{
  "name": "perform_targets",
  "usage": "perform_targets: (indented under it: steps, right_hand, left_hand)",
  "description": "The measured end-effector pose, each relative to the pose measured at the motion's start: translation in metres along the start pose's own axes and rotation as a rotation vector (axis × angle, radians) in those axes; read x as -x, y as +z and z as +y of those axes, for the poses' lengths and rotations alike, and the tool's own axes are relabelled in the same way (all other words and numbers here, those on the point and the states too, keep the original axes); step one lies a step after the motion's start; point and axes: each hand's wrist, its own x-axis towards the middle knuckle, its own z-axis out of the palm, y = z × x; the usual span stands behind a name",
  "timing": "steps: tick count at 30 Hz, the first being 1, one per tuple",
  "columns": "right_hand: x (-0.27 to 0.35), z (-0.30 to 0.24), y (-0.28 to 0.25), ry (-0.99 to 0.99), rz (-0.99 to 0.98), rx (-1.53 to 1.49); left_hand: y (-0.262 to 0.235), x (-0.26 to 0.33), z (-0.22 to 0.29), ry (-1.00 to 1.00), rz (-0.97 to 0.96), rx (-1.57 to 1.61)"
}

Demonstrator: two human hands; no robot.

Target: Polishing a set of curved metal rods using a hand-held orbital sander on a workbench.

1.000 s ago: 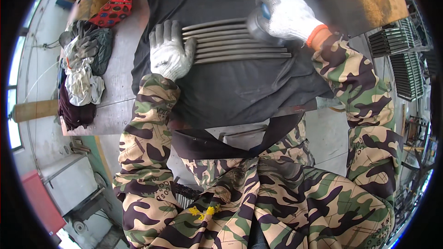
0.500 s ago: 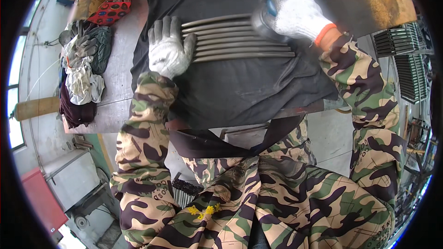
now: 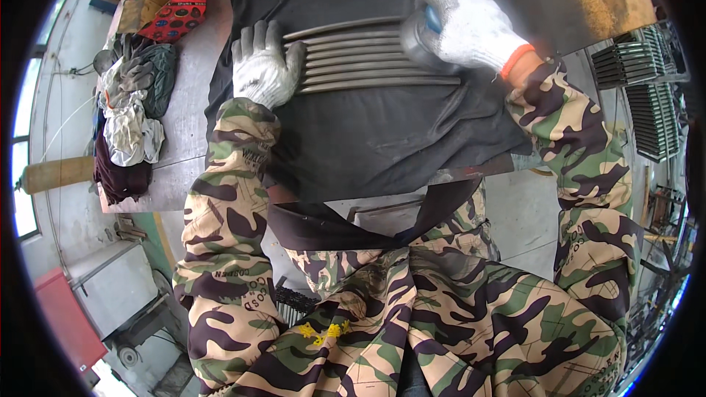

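Head view: I see both gloved hands at work on a row of metal rods laid on a dark cloth over a grey workbench.

My left hand lies flat and open, fingers spread, pressing the rods' left ends; my right hand is closed tight around a grey cylindrical tool that touches the rods at their right part. The rods lie side by side, crosswise, near the bench's far half. On the bench's left end I make out a heap of rags and spare gloves, and behind it a red patterned box. Stacked metal grilles stand off to the right, and a pale concrete floor shows below the bench edge.
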Motion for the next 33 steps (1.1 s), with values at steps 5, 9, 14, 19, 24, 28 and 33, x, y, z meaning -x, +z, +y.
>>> perform_targets:
  steps: [5, 9, 14, 19, 24, 28, 33]
  right_hand:
    - [-0.006, -0.010, 0.006, -0.034, 0.003, -0.070]
    - [-0.005, -0.027, 0.000, -0.046, 0.011, -0.066]
    - [-0.015, -0.045, -0.002, -0.058, -0.014, -0.083]
    - [-0.018, -0.056, -0.005, -0.055, -0.060, -0.050]
    - [-0.026, -0.060, -0.005, 0.027, -0.156, -0.097]
    - [-0.027, -0.070, -0.015, 0.059, -0.201, -0.090]
    - [-0.025, -0.087, -0.009, -0.050, -0.160, -0.108]
  left_hand:
    - [-0.013, 0.006, 0.004, -0.099, -0.180, 0.085]
    - [-0.013, 0.013, 0.014, -0.079, -0.109, 0.110]
    - [-0.013, 0.000, 0.012, -0.086, -0.097, 0.137]
    - [-0.011, -0.005, 0.011, -0.178, -0.197, 0.077]
    - [-0.014, 0.003, 0.017, -0.134, -0.085, 0.076]
    - [-0.018, 0.010, 0.021, -0.144, -0.040, 0.119]
    - [-0.004, 0.004, 0.020, -0.228, 0.020, 0.144]
